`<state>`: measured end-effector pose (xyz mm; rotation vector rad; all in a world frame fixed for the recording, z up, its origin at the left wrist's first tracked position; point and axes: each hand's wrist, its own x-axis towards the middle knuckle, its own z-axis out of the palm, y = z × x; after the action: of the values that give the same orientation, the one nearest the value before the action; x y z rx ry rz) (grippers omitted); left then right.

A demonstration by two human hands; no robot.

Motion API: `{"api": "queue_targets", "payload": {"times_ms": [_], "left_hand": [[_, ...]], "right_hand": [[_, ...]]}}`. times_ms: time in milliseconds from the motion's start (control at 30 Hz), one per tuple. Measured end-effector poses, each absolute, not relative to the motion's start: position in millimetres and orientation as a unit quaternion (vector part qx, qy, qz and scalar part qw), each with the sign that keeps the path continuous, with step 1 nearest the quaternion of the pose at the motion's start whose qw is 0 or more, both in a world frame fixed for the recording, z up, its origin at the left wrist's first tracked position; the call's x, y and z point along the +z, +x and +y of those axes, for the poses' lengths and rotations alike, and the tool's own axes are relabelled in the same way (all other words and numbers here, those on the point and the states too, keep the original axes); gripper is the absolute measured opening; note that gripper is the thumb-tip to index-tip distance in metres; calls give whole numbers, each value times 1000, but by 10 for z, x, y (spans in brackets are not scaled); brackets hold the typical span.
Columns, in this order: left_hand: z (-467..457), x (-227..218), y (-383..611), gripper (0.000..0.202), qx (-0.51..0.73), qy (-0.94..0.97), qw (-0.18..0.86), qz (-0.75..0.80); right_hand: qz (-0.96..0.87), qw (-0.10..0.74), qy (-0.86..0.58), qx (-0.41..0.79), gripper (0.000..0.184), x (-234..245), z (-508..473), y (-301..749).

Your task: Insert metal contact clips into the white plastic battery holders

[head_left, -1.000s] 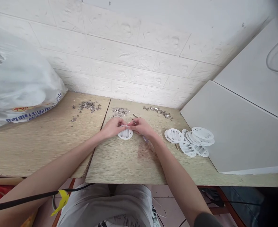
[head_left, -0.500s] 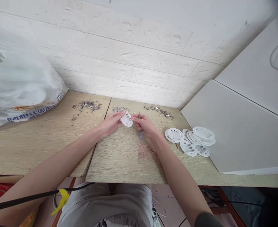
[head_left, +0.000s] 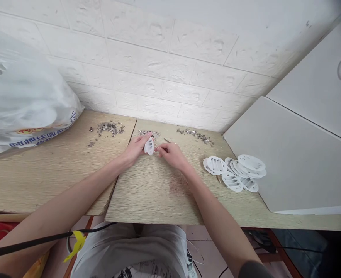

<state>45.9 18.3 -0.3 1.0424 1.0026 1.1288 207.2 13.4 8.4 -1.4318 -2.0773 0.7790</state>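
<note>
My left hand (head_left: 137,148) is closed around the edge of a white oval plastic disc (head_left: 149,146) with a row of slots and small metal pieces in them. The disc is tilted up above the table. On its right, my right hand (head_left: 172,154) is closed, thumb and forefinger pinched together at the disc's lower right edge. Whatever small part sits between those fingertips is too small to make out. A thin screwdriver shaft (head_left: 167,140) pokes out above the right hand's knuckles; its handle is hidden by the hand. Just behind the disc lies a heap of small shiny metal parts (head_left: 148,133).
More metal parts lie in a pile at the left (head_left: 110,128) and another at the right (head_left: 197,136). Several white discs (head_left: 231,181) are stacked loosely by a white panel (head_left: 303,162). A big plastic bag (head_left: 28,92) stands at far left, a brick-patterned wall behind.
The disc has turned more edge-on and shifted slightly left. My right hand has rotated and its fingertips have moved down and left along the disc; the screwdriver's clear handle is now out of sight.
</note>
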Motion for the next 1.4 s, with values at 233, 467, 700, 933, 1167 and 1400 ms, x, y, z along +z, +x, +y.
{"api": "queue_targets", "payload": {"times_ms": [233,467,700,933,1167,1400], "left_hand": [[179,-5,464,43,486,460,596,444],[175,-23,472,48,485,470,591,442],[133,34,500,51,487,477,575,453],[143,-15,519,51,481,513,536,467],[142,-63,530,48,485,528,498,488],[132,9,521,47,485,481,569,458]], "right_hand": [[-771,249,-534,242,23,43,131,2060],[-775,259,-534,219,23,17,118,2044],[-785,245,-538,186,23,33,86,2011],[-785,213,-573,101,24,33,27,1932],[-795,186,-575,59,27,33,-10,1875],[-804,198,-558,50,27,35,11,1905]]}}
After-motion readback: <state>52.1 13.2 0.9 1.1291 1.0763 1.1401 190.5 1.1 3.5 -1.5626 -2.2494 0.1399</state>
